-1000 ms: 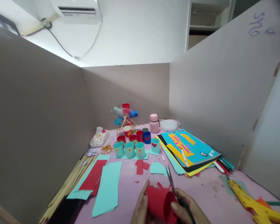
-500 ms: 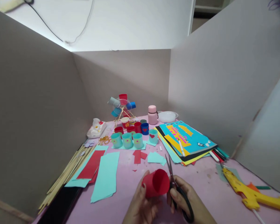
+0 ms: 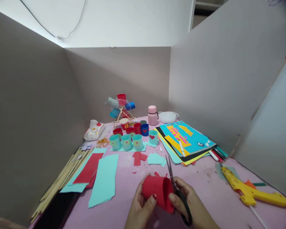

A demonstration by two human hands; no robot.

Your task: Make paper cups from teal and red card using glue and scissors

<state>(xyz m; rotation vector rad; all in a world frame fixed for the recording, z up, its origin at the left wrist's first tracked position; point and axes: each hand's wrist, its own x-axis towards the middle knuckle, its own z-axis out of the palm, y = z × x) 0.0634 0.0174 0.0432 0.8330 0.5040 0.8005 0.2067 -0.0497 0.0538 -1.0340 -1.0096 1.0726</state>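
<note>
My left hand (image 3: 141, 206) is closed around a rolled red paper tube (image 3: 154, 188), its thumb lying along the near side. The tube's open end faces right. In my right hand (image 3: 192, 203) is a pair of scissors (image 3: 185, 203) with black handles, its blades pointing up and away beside the tube's rim. The right thumb also presses on the rim of the tube. Small red paper bits (image 3: 156, 174) lie just behind the tube. Beyond them are red scraps (image 3: 137, 158) and light-teal scraps (image 3: 155, 159).
Teal strips (image 3: 104, 181) and a red strip (image 3: 89, 167) lie left, beside wooden sticks (image 3: 59, 181). Teal paper cups (image 3: 127, 142) stand before a model wheel (image 3: 121, 106). A paper stack (image 3: 188, 138) and a yellow glue gun (image 3: 250, 189) are on the right. Panels enclose the table.
The red tube has turned so its open end faces more to the right and shows less. My right thumb has come onto its rim. The whole view has shifted slightly.
</note>
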